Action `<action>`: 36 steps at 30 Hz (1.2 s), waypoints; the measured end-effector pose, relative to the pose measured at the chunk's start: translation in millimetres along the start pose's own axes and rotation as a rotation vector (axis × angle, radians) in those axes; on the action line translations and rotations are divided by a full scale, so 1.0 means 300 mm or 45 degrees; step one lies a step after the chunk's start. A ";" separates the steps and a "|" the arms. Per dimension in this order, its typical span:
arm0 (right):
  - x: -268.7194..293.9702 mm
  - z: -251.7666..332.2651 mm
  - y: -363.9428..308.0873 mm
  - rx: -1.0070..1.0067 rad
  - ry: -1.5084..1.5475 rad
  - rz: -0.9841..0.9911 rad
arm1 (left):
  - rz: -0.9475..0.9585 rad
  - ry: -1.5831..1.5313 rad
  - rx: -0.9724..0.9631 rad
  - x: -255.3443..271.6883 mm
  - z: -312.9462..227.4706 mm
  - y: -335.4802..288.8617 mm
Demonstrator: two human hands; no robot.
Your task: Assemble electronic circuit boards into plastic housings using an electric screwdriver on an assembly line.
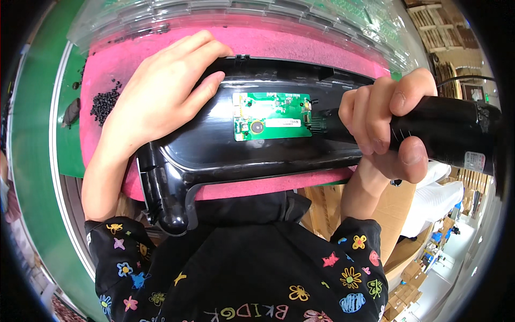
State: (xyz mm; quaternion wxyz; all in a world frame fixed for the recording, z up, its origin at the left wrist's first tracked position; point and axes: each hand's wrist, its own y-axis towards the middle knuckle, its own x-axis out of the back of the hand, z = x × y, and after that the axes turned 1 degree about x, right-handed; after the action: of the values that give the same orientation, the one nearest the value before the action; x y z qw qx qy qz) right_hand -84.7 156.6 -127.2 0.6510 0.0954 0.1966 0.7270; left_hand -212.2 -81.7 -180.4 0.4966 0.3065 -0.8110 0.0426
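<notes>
A long black plastic housing [214, 153] lies across a pink mat, its hollow inside facing up. Inside it sits a green circuit board [281, 110] with a round dark part and a white label strip. My left hand [171, 80] holds the housing's far left rim, its fingers over the edge and the thumb inside. My right hand [383, 121] is wrapped round a thick black electric screwdriver [445, 131], held nearly level. Its front end points at the board's right edge; whether the tip touches a screw is hidden.
Small black screws [105, 102] lie piled on the pink mat [300, 43], left of my left wrist. Clear plastic trays [225, 19] line the far side. A cardboard box [394, 214] stands at the lower right, beside white bags [434, 201].
</notes>
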 end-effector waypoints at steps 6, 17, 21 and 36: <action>0.032 -0.021 0.012 0.034 0.107 0.184 | 0.006 0.012 -0.019 0.000 0.005 -0.006; -0.025 -0.025 0.004 0.001 0.037 0.005 | -0.014 -0.068 -0.026 0.004 0.019 -0.015; 0.009 -0.005 0.014 -0.080 0.090 -0.091 | 0.021 -0.083 -0.035 0.013 0.027 -0.008; 0.105 0.208 -0.143 -0.206 0.064 -0.741 | 0.251 0.154 0.162 0.066 -0.019 -0.008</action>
State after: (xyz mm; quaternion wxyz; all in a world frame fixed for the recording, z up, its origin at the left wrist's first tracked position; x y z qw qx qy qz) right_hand -25.2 201.0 -92.1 0.8324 -0.0352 0.1730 0.5253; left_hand -212.8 -90.5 -161.5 0.5176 0.2531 -0.8013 0.1610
